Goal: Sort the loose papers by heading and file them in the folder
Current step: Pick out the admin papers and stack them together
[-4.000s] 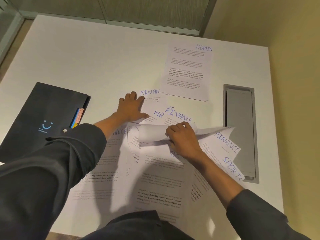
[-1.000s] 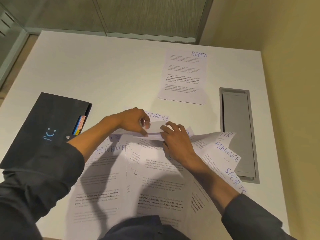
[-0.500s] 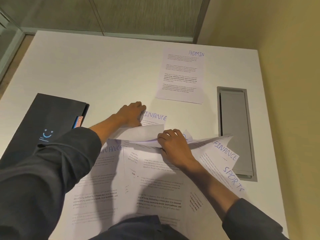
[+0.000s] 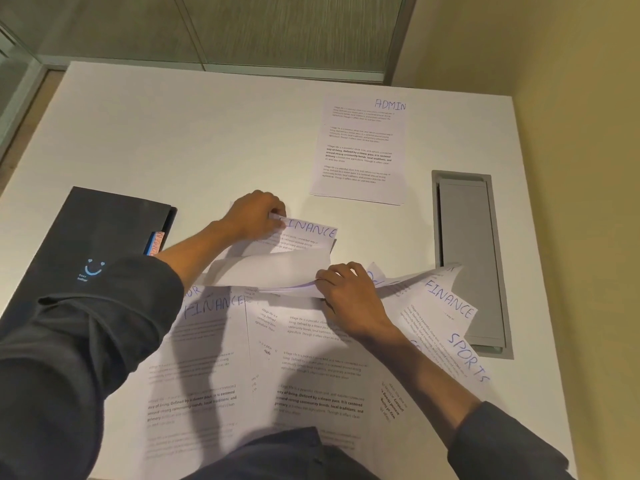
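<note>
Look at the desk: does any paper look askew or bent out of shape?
Yes. The loose pile is fanned crookedly, and the right hand lifts bent sheet edges. The left hand pinches a FINANCE sheet. Only the ADMIN stack lies neat.

- The left hand lies toward eleven o'clock of the right, knuckles up, fingers curled down and pinching a sheet's corner.
- The left forearm is bare, running back toward seven o'clock into a dark grey rolled-up sleeve.
- The right hand sits palm down, fingers bent, gripping a curled paper edge.
- The right forearm is bare too, slanting toward five o'clock into a second dark grey cuff.
- The two hands are apart, not touching.
</note>
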`<state>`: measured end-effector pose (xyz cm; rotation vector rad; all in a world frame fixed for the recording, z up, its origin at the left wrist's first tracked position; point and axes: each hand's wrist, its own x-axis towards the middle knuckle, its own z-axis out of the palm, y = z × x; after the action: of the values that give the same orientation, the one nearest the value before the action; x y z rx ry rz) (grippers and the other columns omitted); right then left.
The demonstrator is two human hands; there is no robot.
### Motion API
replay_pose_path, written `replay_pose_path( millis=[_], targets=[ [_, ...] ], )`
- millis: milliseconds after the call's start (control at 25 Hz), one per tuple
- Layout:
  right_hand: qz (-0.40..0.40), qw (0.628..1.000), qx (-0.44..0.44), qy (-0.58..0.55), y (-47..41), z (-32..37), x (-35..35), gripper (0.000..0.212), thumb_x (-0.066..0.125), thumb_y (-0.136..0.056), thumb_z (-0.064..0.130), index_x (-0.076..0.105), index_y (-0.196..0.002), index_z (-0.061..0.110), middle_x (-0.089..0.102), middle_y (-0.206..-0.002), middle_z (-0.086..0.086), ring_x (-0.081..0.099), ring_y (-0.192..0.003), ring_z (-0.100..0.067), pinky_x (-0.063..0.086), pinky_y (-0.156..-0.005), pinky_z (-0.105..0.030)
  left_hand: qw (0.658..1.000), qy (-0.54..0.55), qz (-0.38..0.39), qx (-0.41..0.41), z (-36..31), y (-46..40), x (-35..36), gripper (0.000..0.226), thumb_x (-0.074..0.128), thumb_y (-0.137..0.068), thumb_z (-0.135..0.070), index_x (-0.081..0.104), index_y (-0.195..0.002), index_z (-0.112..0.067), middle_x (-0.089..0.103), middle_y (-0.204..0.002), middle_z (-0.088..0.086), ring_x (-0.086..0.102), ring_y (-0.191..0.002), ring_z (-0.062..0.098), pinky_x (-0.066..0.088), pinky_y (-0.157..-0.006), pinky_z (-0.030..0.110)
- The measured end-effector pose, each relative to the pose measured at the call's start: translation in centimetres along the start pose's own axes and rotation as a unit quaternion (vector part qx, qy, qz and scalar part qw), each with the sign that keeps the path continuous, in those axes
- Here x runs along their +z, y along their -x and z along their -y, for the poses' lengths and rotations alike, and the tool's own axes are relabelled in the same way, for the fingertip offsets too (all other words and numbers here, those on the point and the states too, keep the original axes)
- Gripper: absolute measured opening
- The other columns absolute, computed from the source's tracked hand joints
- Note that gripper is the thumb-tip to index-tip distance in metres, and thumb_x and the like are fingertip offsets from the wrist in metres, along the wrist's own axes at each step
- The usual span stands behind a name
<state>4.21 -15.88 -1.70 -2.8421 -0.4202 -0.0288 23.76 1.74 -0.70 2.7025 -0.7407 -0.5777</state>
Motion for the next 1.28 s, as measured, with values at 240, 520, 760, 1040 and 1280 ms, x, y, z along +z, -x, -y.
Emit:
replay_pose_path(
  millis=[240, 520, 760, 1040, 1280],
  targets=[
    [-0.025, 1.0, -0.007, 0.012, -0.2, -0.2, 0.1, 0.021, 0.081, -0.064, 0.006, 0.075, -0.084, 0.011, 0.074, -0.089, -0.002, 0.067, -0.083, -0.024, 0.051, -0.081, -0.035, 0.996, 0.01, -0.088, 0.026, -0.5, -0.9, -2.6, 0.023, 0.066, -0.09, -0.019, 0.07, -0.11, -0.009, 0.071, -0.109, 0.009, 0.063, -0.099, 0.031, 0.041, -0.08, 0.033],
    [-0.022, 0.994, 0.075, 0.069, -3.2, -2.5, -0.6, 0.026, 0.076, -0.071, 0.011, 0.072, -0.097, 0.008, 0.068, -0.111, -0.011, 0.062, -0.106, -0.032, 0.044, -0.096, -0.047, 0.992, -0.038, -0.111, 0.033, 0.4, -0.6, -2.3, 0.045, 0.041, -0.092, -0.036, 0.058, -0.128, -0.016, 0.058, -0.131, 0.006, 0.046, -0.128, 0.026, 0.021, -0.108, 0.042],
    [0.007, 0.987, 0.137, 0.083, -2.4, -2.5, -0.9, 0.068, 0.069, -0.082, 0.033, 0.046, -0.141, 0.008, 0.034, -0.155, -0.018, 0.035, -0.142, -0.031, 0.023, -0.115, -0.056, 0.967, 0.053, -0.248, -0.028, 1.9, 4.6, -0.2, 0.037, 0.044, -0.093, -0.03, 0.059, -0.124, -0.014, 0.056, -0.131, 0.005, 0.048, -0.124, 0.025, 0.025, -0.104, 0.039],
    [0.11, 0.983, 0.148, 0.015, 6.1, 2.4, 2.4, 0.053, 0.051, -0.092, 0.045, 0.047, -0.137, 0.018, 0.047, -0.146, -0.005, 0.046, -0.133, -0.023, 0.018, -0.119, -0.048, 0.966, 0.105, -0.186, -0.143, 2.2, 16.7, 7.1, 0.044, 0.048, -0.088, -0.036, 0.06, -0.121, -0.01, 0.061, -0.125, 0.009, 0.057, -0.113, 0.03, 0.04, -0.095, 0.04],
    [0.245, 0.957, 0.154, 0.013, 11.4, 6.0, 5.8, 0.094, 0.023, -0.086, 0.079, 0.006, -0.157, 0.02, -0.006, -0.164, -0.008, -0.002, -0.152, -0.031, -0.004, -0.121, -0.054, 0.963, 0.068, -0.063, -0.254, 0.7, 24.5, 11.2, 0.077, 0.052, -0.072, -0.053, 0.043, -0.138, -0.014, 0.049, -0.136, 0.008, 0.047, -0.123, 0.028, 0.042, -0.096, 0.042]
  ],
)
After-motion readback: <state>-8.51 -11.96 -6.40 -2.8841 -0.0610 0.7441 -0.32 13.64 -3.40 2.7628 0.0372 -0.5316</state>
